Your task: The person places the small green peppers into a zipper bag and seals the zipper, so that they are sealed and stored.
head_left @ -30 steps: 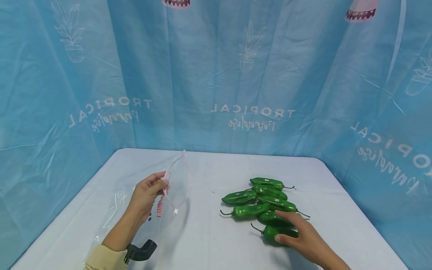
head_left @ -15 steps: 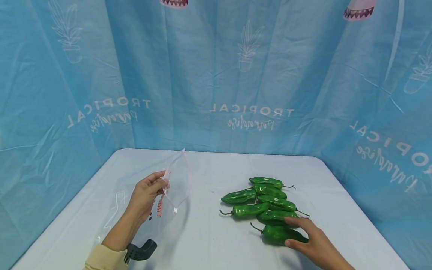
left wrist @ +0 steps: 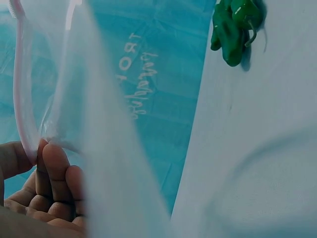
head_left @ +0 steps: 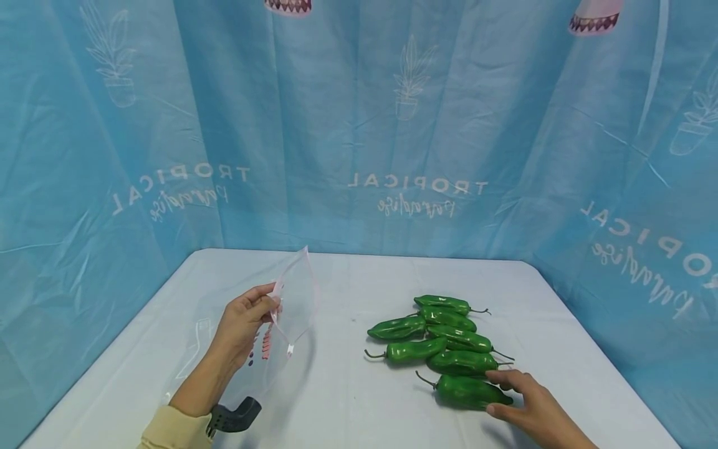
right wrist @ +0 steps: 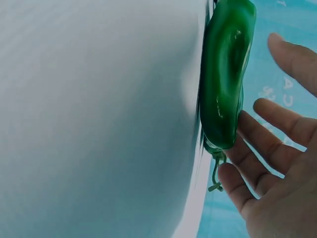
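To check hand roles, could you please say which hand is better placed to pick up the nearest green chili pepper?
Likely the right hand: holding nothing, it is open beside the nearest green chili pepper. The left hand is farther off, pinching the clear zip bag.

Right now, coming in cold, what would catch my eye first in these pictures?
Most likely the glossy green peppers, a cluster of seven right of centre on the white table. Next comes the clear bag at the left, its rim pinched in the person's left grip. Behind it all, the blue curtain carries its "TROPICAL" lettering in mirror image.
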`<state>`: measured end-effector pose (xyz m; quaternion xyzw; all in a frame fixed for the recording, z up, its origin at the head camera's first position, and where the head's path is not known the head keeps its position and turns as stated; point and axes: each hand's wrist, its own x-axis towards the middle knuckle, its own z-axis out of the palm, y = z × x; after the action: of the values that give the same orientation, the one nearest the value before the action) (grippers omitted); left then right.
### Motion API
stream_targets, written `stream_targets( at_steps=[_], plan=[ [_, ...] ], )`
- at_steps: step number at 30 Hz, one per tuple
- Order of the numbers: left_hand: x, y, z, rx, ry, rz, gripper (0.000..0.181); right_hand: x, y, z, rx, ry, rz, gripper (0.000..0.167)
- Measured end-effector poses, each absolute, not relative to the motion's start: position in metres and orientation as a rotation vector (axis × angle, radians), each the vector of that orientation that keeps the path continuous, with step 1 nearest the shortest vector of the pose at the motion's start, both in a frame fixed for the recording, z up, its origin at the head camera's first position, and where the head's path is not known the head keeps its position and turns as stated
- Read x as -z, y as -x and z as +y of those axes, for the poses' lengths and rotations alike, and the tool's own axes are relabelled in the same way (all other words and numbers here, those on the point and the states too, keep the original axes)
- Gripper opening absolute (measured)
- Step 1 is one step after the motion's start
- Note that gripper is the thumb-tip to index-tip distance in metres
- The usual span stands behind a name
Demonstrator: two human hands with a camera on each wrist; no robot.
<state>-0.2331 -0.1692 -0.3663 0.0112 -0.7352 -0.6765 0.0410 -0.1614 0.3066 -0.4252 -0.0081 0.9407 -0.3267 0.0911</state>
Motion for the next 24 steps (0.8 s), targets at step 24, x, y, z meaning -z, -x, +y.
stream_targets(
  at_steps=[24],
  plan=[
    [0.363,0.234,-0.170,2.073,-0.012,-2.257,0.045,0.438,0.164,0.324,1.020,0.154,2.750,0.060]
  ],
)
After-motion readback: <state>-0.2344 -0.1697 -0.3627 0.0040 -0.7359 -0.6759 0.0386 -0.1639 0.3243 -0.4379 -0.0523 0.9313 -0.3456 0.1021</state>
